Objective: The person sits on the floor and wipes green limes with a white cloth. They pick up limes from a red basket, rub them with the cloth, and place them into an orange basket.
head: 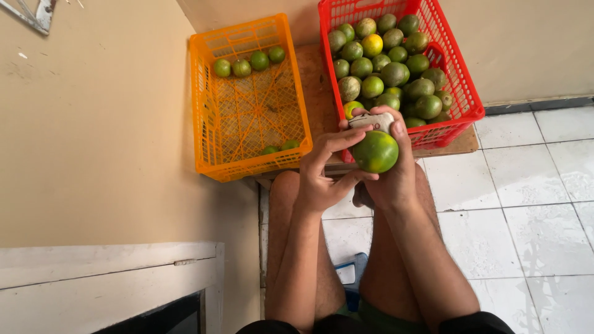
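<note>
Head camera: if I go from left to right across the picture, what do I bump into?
Beige wall → orange crate with a few green fruits → left hand → green fruit held in both hands → right hand → white floor tiles.

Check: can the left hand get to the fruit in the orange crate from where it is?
Probably yes. The orange crate is open-topped, just beside the left hand, with nothing between; but that hand is now on the green orange.
</note>
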